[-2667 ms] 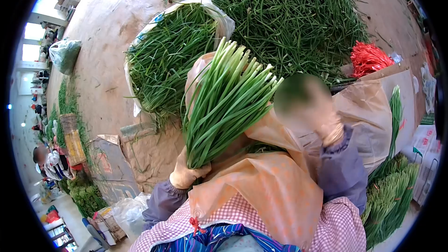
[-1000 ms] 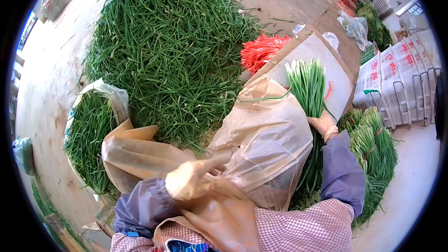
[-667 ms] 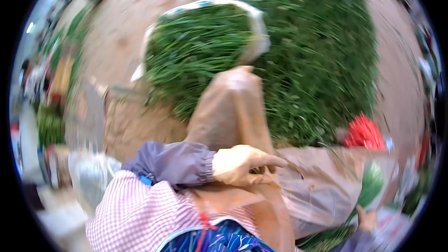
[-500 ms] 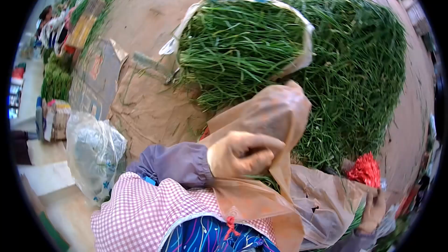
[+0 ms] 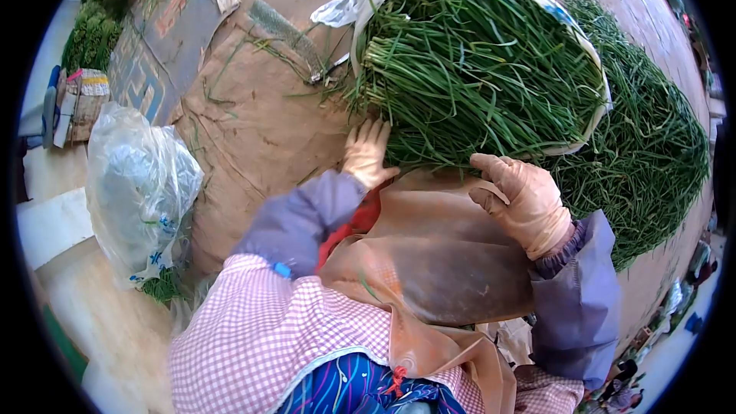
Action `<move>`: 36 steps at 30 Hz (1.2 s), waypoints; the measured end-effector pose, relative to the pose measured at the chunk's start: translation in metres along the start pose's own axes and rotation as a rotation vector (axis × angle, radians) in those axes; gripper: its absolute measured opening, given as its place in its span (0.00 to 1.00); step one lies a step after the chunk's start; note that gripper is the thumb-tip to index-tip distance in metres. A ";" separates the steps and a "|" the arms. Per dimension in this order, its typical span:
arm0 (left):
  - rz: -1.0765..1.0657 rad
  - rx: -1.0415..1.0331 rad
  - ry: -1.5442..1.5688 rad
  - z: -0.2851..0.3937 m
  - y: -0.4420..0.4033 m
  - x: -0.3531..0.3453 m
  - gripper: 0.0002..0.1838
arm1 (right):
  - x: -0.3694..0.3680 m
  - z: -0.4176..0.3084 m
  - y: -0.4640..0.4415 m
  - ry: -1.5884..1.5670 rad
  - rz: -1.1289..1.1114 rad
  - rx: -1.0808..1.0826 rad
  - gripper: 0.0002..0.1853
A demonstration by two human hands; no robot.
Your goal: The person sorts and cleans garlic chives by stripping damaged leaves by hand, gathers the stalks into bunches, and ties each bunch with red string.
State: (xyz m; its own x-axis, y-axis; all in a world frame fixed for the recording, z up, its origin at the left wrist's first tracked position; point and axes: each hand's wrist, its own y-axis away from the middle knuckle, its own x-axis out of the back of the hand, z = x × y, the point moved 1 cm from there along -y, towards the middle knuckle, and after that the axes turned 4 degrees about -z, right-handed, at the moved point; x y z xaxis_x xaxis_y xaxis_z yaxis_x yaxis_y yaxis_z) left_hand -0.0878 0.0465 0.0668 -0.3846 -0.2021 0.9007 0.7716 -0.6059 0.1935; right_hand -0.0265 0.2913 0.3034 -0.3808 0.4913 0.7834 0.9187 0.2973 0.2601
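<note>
My left hand [image 5: 369, 155] lies with fingers spread at the lower left edge of a big heap of long, thin green leaves like chives [image 5: 475, 61]. The fingertips reach the cut ends of the stalks. At the heap's front edge my right hand [image 5: 529, 203] is held up with thumb and fingers apart, and nothing shows in it. A white plastic bag [image 5: 345, 11] wraps round the heap, its rim showing at the back and right. A brown plastic apron [image 5: 452, 253] covers my lap below both hands.
A larger loose pile of the same greens [image 5: 652, 146] lies on the right. On the left stand a clear plastic bag [image 5: 142, 192] and flattened cardboard [image 5: 161, 38]. A metal mesh strip [image 5: 287, 34] lies on the brown ground sheet [image 5: 253, 123].
My left hand has gone from a curled hold over the apron to spread fingers at the heap. My right hand has left the wrapped greens at lower right and come to the heap's front.
</note>
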 end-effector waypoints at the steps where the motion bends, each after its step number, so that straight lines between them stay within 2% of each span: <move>1: -0.073 0.018 -0.068 0.001 -0.013 -0.013 0.56 | -0.004 0.004 -0.003 -0.046 0.008 -0.009 0.21; 2: -0.145 0.030 -0.138 0.000 -0.023 -0.025 0.58 | -0.007 0.008 -0.004 -0.026 -0.014 -0.028 0.21; 5: -0.122 0.039 -0.120 -0.005 -0.035 -0.027 0.56 | -0.010 0.020 0.000 -0.007 -0.087 -0.125 0.21; 8: -0.257 -0.023 -0.142 -0.026 -0.037 -0.046 0.52 | -0.008 0.024 -0.002 -0.024 -0.151 -0.209 0.20; 11: -0.095 -0.049 -0.161 -0.024 -0.039 -0.060 0.41 | -0.010 0.023 -0.005 -0.027 -0.166 -0.213 0.19; 15: -0.251 0.049 -0.094 -0.020 -0.055 -0.065 0.28 | -0.016 0.025 -0.006 -0.051 -0.152 -0.187 0.17; 17: -0.288 0.017 -0.071 -0.016 -0.053 -0.044 0.25 | -0.017 0.025 -0.006 -0.056 -0.122 -0.170 0.16; 20: -0.290 0.112 0.132 -0.002 -0.027 -0.006 0.20 | -0.028 0.032 -0.015 0.097 -0.041 -0.056 0.18; 21: -0.435 0.195 0.160 0.008 -0.025 0.013 0.21 | -0.030 0.026 -0.021 0.120 0.038 0.025 0.19; 22: -0.498 0.188 0.231 0.017 -0.022 0.031 0.22 | -0.033 0.017 -0.030 0.153 -0.055 -0.018 0.24; 24: -0.616 0.181 0.379 0.032 -0.015 0.067 0.25 | -0.055 0.003 -0.049 0.216 -0.139 0.097 0.35; 25: -0.661 0.248 0.322 0.042 -0.015 0.083 0.29 | -0.071 -0.006 -0.056 0.319 -0.164 0.115 0.43; 26: -0.657 -0.022 0.349 0.038 -0.020 0.081 0.28 | -0.084 -0.014 -0.063 0.424 -0.189 0.134 0.50; 27: -0.649 -0.293 0.370 0.028 -0.027 0.071 0.28 | -0.089 -0.020 -0.073 0.568 -0.327 0.138 0.55; 28: -0.618 -0.481 0.411 0.020 -0.032 0.065 0.26 | -0.104 -0.017 -0.080 0.611 -0.190 0.204 0.55; 31: -0.466 -0.924 0.574 -0.006 -0.033 0.058 0.20 | -0.110 -0.008 -0.091 0.428 -0.178 0.212 0.53; 32: -0.292 -1.223 0.299 -0.018 -0.037 0.049 0.21 | -0.111 -0.005 -0.093 0.358 -0.146 0.226 0.52; 34: -0.895 -0.085 1.000 0.012 -0.028 0.122 0.23 | -0.115 0.004 -0.100 0.308 -0.115 0.203 0.50; 35: -0.970 -0.059 1.180 0.005 -0.027 0.119 0.25 | -0.113 0.008 -0.102 0.311 -0.102 0.181 0.50; 36: -0.757 -0.154 1.329 0.004 -0.027 0.120 0.23 | -0.110 0.012 -0.104 0.317 -0.093 0.158 0.49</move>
State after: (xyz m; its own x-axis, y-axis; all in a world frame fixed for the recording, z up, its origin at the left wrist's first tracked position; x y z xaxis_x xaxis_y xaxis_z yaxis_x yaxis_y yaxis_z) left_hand -0.1522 0.0417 0.1713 -0.8746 -0.2878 -0.3903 0.1667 -0.9343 0.3152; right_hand -0.0812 0.2157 0.1834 -0.3878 0.1852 0.9029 0.8446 0.4638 0.2676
